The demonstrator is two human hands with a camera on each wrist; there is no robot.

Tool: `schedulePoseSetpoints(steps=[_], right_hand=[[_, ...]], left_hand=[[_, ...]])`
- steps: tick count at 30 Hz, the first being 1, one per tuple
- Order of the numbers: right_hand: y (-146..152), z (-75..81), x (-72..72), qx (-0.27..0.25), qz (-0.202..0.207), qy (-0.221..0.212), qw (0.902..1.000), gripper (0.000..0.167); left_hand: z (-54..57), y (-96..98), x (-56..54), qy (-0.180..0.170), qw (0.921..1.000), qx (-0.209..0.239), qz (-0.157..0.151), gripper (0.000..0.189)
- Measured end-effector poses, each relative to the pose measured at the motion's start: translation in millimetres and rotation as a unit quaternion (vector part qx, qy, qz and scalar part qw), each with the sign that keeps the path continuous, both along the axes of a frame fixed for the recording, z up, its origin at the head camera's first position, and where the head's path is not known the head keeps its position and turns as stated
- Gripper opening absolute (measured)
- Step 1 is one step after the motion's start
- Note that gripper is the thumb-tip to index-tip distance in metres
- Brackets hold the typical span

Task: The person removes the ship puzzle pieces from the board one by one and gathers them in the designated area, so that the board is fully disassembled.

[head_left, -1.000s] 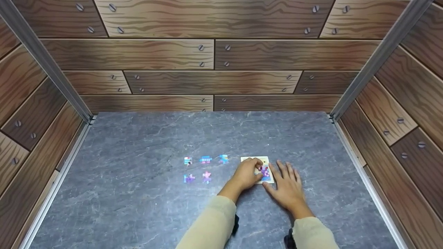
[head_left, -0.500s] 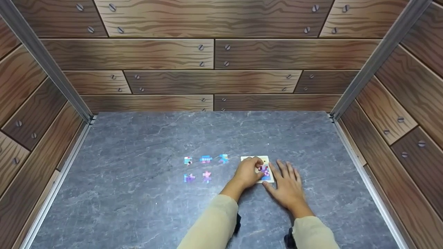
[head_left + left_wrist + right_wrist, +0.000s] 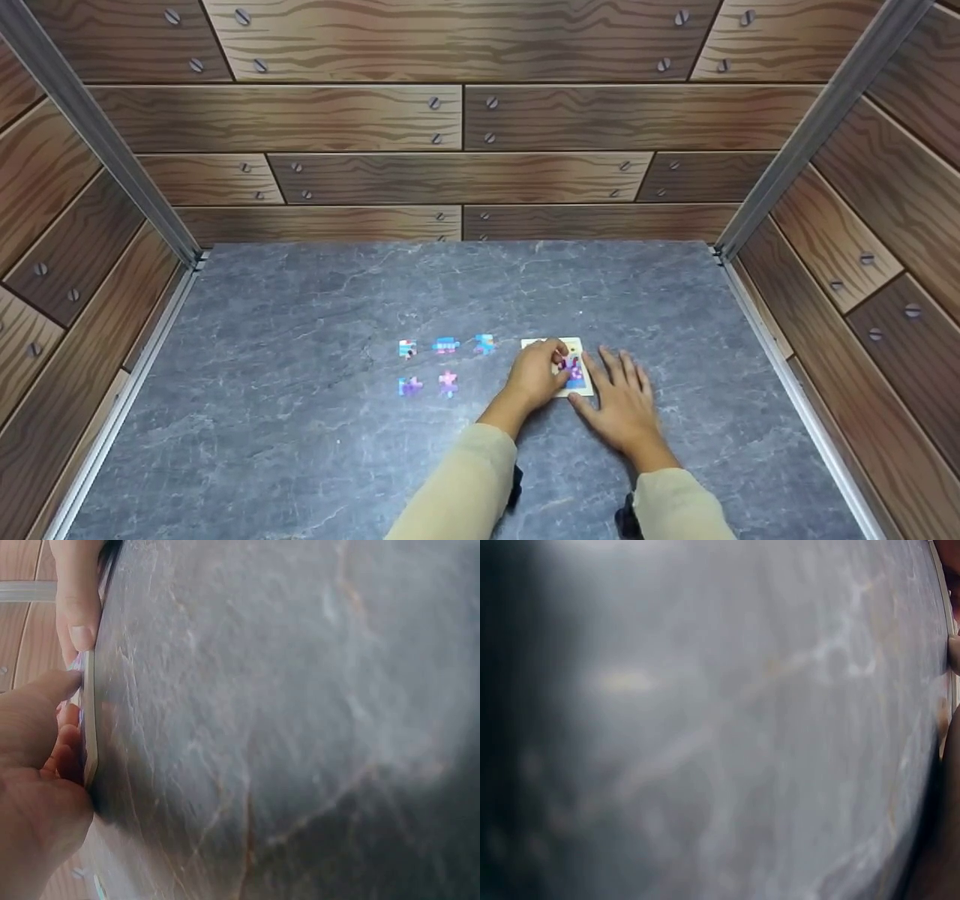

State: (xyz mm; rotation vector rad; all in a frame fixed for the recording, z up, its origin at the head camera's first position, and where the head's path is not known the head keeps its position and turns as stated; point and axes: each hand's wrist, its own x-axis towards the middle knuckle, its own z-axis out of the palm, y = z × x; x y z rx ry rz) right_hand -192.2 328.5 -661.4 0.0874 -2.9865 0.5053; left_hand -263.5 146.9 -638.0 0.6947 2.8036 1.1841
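A small puzzle board [image 3: 587, 386] with a pale rim and a colourful picture lies flat on the table, right of its middle. My left hand [image 3: 532, 375] covers the board's left part, thumb and index finger curled around a purple puzzle piece [image 3: 574, 370] at its surface. In the left wrist view the thumb of the left hand [image 3: 34, 780] reaches over the board's edge [image 3: 90, 716]. Fingers spread, my right hand [image 3: 624, 412] lies along the board's right side, thumb at the near right corner. The right wrist view catches only bits of hand and board at its right edge.
Left of the board, several loose jigsaw pieces lie in two rows, among them a blue piece [image 3: 446, 345] and a pink one [image 3: 448, 383]. The grey marbled table [image 3: 300, 450] is bounded by wood-patterned walls [image 3: 367, 120] and metal rails [image 3: 799, 420].
Both hands stay nearly in place. The purple piece between the left thumb and index finger has shifted very slightly. The loose pieces have not moved.
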Motion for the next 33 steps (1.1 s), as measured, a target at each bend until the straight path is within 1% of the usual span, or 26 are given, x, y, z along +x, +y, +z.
schedulePoseSetpoints(steps=[6, 13, 16, 18, 21, 24, 27, 30, 33], right_hand=[[0, 0.4, 0.0, 0.001, 0.0, -0.001, 1.0, 0.079], [0, -0.8, -1.0, 0.005, 0.0, -0.003, 1.0, 0.079], [1, -1.1, -1.1, 0.006, -0.001, -0.004, 1.0, 0.079], [1, -1.3, -1.1, 0.006, -0.002, -0.006, 1.0, 0.079], [0, -1.6, -1.4, 0.007, -0.003, -0.01, 0.9999, 0.079], [-1, -1.8, -1.3, 0.004, -0.003, -0.013, 0.9999, 0.08], [-1, -1.5, -0.8, 0.005, -0.003, -0.015, 0.9999, 0.081], [0, -1.0, -0.7, 0.005, -0.004, -0.013, 0.9999, 0.081], [1, -1.1, -0.9, 0.005, -0.004, -0.012, 0.9999, 0.082]], left_hand=[[0.2, -0.7, 0.4, -0.011, 0.9999, 0.002, -0.005, 0.026], [2.5, -1.5, 0.4, -0.006, 1.0, 0.0, -0.005, 0.025], [3.0, -2.1, 0.0, -0.012, 0.9999, 0.006, -0.011, 0.025], [3.1, -3.2, -0.3, -0.022, 0.9995, 0.017, -0.015, 0.025], [2.0, -6.8, -1.0, -0.045, 0.9974, 0.053, -0.017, 0.026], [0.2, -13.7, -1.2, -0.073, 0.992, 0.101, -0.02, 0.026], [-0.4, -23.6, -0.2, -0.092, 0.9855, 0.139, -0.033, 0.026], [2.8, -34.6, 1.6, -0.098, 0.983, 0.148, -0.047, 0.027], [10.2, -44.8, 3.1, -0.089, 0.9856, 0.134, -0.052, 0.028]])
